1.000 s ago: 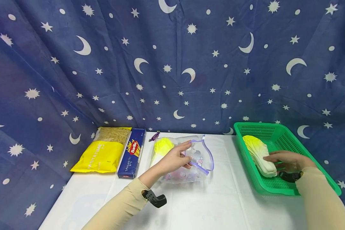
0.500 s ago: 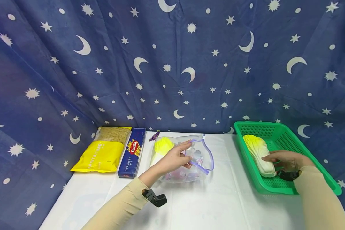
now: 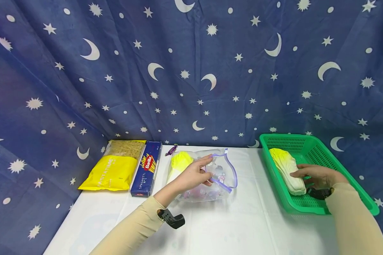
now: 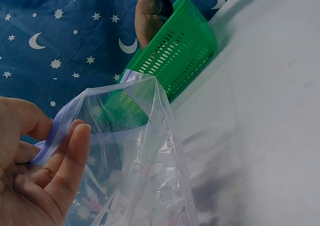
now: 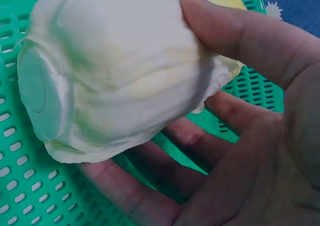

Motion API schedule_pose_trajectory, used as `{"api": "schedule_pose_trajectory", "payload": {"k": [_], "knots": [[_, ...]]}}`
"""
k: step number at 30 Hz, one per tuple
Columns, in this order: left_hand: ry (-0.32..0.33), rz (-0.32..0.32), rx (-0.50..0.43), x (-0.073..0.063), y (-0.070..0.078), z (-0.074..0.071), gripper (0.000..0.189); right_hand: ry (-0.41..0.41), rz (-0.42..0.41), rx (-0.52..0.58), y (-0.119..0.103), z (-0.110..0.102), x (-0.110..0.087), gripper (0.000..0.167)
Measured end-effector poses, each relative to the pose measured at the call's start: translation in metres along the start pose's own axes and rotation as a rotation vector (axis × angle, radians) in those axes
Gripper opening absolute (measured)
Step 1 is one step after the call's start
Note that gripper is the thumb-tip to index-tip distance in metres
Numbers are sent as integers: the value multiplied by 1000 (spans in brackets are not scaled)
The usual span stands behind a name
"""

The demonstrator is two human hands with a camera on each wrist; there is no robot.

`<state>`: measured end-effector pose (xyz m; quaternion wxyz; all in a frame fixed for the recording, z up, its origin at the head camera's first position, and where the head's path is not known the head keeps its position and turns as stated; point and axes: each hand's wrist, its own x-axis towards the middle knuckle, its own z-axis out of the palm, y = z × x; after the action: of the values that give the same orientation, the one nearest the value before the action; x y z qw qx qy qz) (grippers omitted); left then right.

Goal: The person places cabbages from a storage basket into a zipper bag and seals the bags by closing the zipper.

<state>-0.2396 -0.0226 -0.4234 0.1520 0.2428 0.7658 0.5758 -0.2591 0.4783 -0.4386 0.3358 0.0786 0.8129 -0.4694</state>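
A napa cabbage (image 3: pixel 288 173), white with a yellow leafy end, lies in the green basket (image 3: pixel 341 170) on the right. My right hand (image 3: pixel 320 176) grips it, thumb on top and fingers curled under its side, as the right wrist view shows. With my left hand (image 3: pixel 193 176) I pinch the purple zip edge of a clear zip bag (image 4: pixel 150 176), whose mouth gapes toward the basket. Inside the bag, in the head view, a yellow and white cabbage (image 3: pixel 181 162) shows through the plastic, partly hidden by my left hand and forearm.
Left of the bag lie a blue spaghetti box (image 3: pixel 146 170) and a yellow pasta packet (image 3: pixel 115 170). A small purple wrapped candy (image 3: pixel 171 150) sits behind the bag. The white table (image 3: pixel 229 226) ends at a blue star-patterned curtain (image 3: pixel 178 71).
Both hands stay almost still, the left on the bag's edge and the right on the cabbage in the basket. The right hand shifts only very slightly left.
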Motion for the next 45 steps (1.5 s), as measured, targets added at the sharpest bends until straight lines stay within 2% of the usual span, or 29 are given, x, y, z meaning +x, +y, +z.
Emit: {"api": "schedule_pose_trajectory", "payload": {"k": [14, 21, 24, 30, 35, 39, 45], "knots": [[5, -7, 11, 1, -1, 0, 67, 63, -45, 24, 6, -9, -5, 103], [1, -2, 11, 1, 0, 0, 67, 128, -74, 93, 7, -20, -18, 100], [0, -2, 5, 1, -1, 0, 68, 156, -116, 126, 5, -23, -26, 101], [-9, -5, -2, 1, -2, -1, 68, 185, -247, 230, -6, -29, -40, 93], [-9, -13, -3, 1, 0, -2, 68, 169, -365, 268, -20, -28, -49, 71], [-8, -17, -11, 0, 1, -1, 69, 97, -483, 291, -33, -19, -52, 60], [-6, -19, -15, 1, 1, -1, 69, -76, -682, 310, -57, 7, -53, 59]]}}
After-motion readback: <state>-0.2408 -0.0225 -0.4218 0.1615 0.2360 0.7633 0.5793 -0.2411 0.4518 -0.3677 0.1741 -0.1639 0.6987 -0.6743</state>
